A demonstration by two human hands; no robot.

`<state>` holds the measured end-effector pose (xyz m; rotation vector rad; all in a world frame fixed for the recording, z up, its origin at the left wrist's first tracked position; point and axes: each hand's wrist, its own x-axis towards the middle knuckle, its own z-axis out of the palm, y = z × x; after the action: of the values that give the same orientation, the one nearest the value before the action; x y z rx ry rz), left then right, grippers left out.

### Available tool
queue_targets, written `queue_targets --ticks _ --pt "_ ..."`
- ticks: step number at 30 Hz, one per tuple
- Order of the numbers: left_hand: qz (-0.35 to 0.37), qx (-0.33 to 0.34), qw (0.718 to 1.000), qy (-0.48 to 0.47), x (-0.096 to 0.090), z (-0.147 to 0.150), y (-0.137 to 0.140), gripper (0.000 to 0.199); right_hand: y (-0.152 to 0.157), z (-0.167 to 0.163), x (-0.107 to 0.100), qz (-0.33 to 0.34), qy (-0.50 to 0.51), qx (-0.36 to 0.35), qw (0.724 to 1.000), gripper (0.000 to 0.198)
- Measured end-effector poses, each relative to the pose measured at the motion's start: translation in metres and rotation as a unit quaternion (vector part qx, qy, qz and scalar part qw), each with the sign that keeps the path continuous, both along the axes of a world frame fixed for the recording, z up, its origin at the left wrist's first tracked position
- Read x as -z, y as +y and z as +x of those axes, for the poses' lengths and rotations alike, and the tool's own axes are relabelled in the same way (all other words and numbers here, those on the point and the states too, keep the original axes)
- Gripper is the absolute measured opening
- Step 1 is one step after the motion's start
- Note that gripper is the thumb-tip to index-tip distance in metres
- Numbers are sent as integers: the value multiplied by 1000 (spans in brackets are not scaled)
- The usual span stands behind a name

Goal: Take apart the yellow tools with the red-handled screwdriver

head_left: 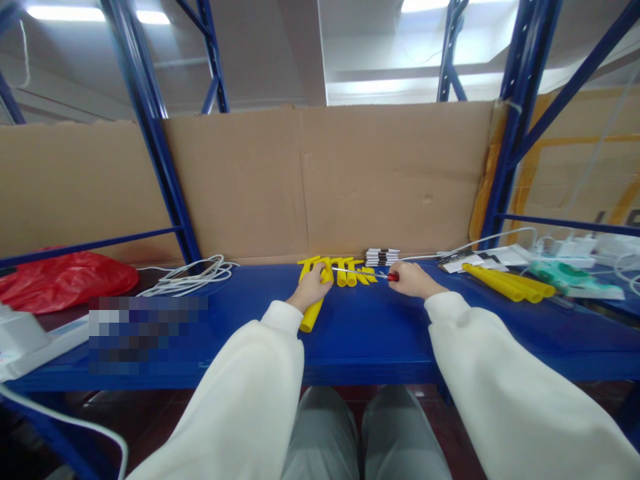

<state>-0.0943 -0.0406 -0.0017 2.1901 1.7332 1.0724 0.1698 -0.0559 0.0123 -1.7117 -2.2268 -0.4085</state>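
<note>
Blue painted metal makes up the shelf (360, 333) that serves as the work surface, and the same blue runs up the slanted posts (150, 127) of the rack on either side. Brown cardboard (320, 180) lines the back of the shelf from edge to edge. Above it show a pale ceiling and long strip lights (95, 13).

The left hand (311, 288) is closed around a yellow tube (313, 313), which lies on the shelf with its lower end pointing toward the person. The right hand (410, 280) grips the red handle of a screwdriver (385, 275); its thin metal shaft points left toward the tube, but whether the tip touches it cannot be told. Just behind the hands sits a row of yellow T-shaped pieces (345, 270) near the cardboard, and beside them a small stack of black-and-white cards (382, 257).

To the right lie several long yellow tubes (510, 283), some white paper (500, 257), a green object (565, 275) and white cables. To the left a coil of white cable (190, 275) rests on the shelf, with a red plastic bag (60, 280) further out and a white box (20, 333) at the near left edge. Both arms wear white sleeves (250, 387), and grey trousers (365, 433) show below the shelf edge.
</note>
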Motion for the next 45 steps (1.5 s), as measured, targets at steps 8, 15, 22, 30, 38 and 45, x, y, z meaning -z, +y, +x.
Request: queue_targets --ticks 8,15,22,30,38,45 --pt "-1 -1 1000 7 0 0 -1 42 -4 -2 -2 -17 11 23 1000 13" --pt "-10 0 1000 12 -1 -2 0 43 -3 -2 -2 -20 4 6 1000 12" --pt "-18 -3 1000 24 -2 -1 -1 45 0 1 0 -28 21 21 999 3" --pt "-9 -9 1000 18 -2 -1 -2 44 -6 -3 -4 -42 27 8 999 10" --pt "-23 -15 999 35 -5 1 -5 46 7 4 6 -41 57 1 998 6" --pt "-21 -12 999 28 -4 0 -4 46 5 3 4 -64 75 -8 995 9"
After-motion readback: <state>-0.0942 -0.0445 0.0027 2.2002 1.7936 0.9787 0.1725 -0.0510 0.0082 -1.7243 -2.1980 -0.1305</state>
